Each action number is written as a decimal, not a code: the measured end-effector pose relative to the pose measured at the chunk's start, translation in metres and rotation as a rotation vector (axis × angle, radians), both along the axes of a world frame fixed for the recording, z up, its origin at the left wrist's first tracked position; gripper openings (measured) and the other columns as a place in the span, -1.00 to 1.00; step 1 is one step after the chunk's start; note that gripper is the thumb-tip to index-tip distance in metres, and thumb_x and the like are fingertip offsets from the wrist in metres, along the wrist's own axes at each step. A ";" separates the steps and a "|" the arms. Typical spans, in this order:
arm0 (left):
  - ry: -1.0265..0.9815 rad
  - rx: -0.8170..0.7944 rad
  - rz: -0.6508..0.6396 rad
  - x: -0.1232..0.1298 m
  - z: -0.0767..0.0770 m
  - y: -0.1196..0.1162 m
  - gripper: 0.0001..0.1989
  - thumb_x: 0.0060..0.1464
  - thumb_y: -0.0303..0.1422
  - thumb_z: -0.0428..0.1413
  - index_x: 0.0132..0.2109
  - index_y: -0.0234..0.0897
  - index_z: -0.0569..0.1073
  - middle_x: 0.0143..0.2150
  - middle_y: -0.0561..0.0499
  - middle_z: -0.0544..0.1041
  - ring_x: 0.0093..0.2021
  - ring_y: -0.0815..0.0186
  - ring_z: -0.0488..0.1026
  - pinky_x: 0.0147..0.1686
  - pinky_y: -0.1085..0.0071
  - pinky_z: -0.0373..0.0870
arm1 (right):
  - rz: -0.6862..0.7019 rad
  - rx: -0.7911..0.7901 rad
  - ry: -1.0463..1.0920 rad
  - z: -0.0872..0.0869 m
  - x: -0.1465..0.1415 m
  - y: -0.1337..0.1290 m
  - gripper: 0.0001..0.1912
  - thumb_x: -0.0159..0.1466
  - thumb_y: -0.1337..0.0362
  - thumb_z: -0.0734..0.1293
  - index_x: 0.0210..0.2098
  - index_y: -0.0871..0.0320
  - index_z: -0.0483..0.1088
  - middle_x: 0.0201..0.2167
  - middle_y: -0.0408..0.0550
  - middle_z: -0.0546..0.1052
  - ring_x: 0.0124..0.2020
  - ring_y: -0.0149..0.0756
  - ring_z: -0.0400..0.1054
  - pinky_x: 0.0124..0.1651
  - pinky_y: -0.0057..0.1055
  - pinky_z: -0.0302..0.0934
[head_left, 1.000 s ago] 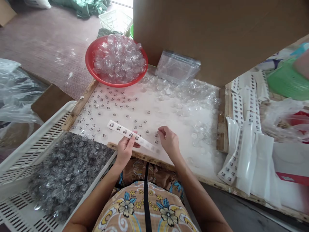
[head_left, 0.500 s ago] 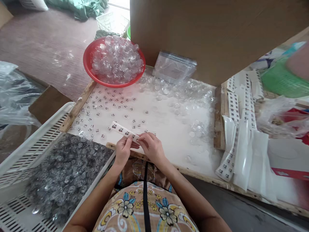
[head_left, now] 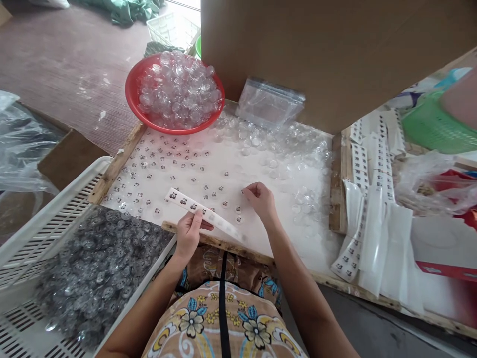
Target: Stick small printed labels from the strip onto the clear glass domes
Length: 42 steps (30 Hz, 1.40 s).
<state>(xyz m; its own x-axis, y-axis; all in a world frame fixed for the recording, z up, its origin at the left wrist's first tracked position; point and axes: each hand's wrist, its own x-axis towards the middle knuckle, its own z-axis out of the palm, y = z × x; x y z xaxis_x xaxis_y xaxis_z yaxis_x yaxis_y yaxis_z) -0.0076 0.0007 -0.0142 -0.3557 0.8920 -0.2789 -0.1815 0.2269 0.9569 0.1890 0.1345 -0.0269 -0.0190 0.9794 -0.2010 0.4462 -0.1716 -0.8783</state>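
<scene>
My left hand (head_left: 189,232) pinches a white strip of panda stickers (head_left: 184,201) near its middle, over the front edge of the white board. The strip's far end shows several black-and-white panda prints; its other end is bare and blurred. To the right, my right hand (head_left: 262,200) is closed in a pinch just above the board. A small dark-marked sticker (head_left: 243,191) shows at its fingertips. Left of that hand, clear discs with panda stickers (head_left: 224,204) lie spread on the board. Plain clear discs (head_left: 273,163) lie beyond and to the right.
A red bowl (head_left: 131,94) heaped with clear discs sits at the back left. A white basket (head_left: 84,185) with many dark-printed discs stands at left. A clear plastic box (head_left: 270,103) leans by the cardboard (head_left: 298,49). More sticker strips (head_left: 360,171) hang at right beside a wooden rail (head_left: 338,194).
My right hand has left the strip and moved right, over the board, with a small sticker at its fingertips. My left hand still holds the strip.
</scene>
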 end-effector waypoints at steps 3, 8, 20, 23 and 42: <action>0.004 0.001 -0.009 0.000 -0.002 -0.001 -0.59 0.16 -0.03 0.06 -0.26 -0.34 0.50 -0.46 -0.05 0.60 -0.49 0.23 0.57 -0.48 0.39 0.53 | 0.008 0.033 -0.079 -0.003 -0.005 0.000 -0.85 0.11 0.16 0.33 -0.42 0.12 0.38 -0.46 -0.09 0.48 -0.44 -0.31 0.31 -0.34 -0.37 0.18; 0.020 0.009 -0.011 0.000 -0.004 -0.001 -0.61 0.16 -0.05 0.06 -0.26 -0.34 0.49 -0.47 -0.04 0.59 -0.49 0.23 0.57 -0.50 0.39 0.52 | 0.090 0.165 -0.249 -0.007 -0.015 -0.005 -0.90 0.18 0.24 0.27 -0.37 0.11 0.38 -0.36 -0.04 0.47 -0.42 -0.31 0.32 -0.28 -0.34 0.18; -0.085 0.065 0.011 0.002 0.006 0.002 -0.48 0.17 -0.13 0.10 0.21 -0.24 0.29 -0.43 0.11 0.49 -0.55 0.37 0.51 -0.50 0.43 0.54 | 0.259 0.288 -0.221 0.020 -0.040 -0.034 -0.84 0.28 0.30 0.24 -0.16 0.11 0.40 -0.21 0.02 0.54 -0.23 -0.20 0.41 -0.17 -0.29 0.24; -0.069 0.054 -0.011 0.001 0.007 0.001 -0.49 0.15 -0.14 0.12 0.19 -0.24 0.32 -0.40 0.08 0.52 -0.56 0.37 0.51 -0.52 0.44 0.54 | 0.441 0.207 0.055 0.037 -0.054 -0.046 -0.82 0.23 0.24 0.34 -0.16 0.09 0.41 -0.24 -0.06 0.55 -0.30 -0.30 0.42 -0.24 -0.38 0.29; -0.123 0.029 0.041 0.000 -0.001 0.003 -0.60 0.13 -0.10 0.11 -0.10 -0.37 0.51 -0.47 0.01 0.55 -0.54 0.30 0.54 -0.53 0.40 0.55 | -0.128 0.059 0.148 0.010 0.027 0.006 -0.76 0.12 0.10 0.37 -0.39 0.13 0.33 -0.53 -0.18 0.38 -0.50 -0.39 0.25 -0.43 -0.43 0.16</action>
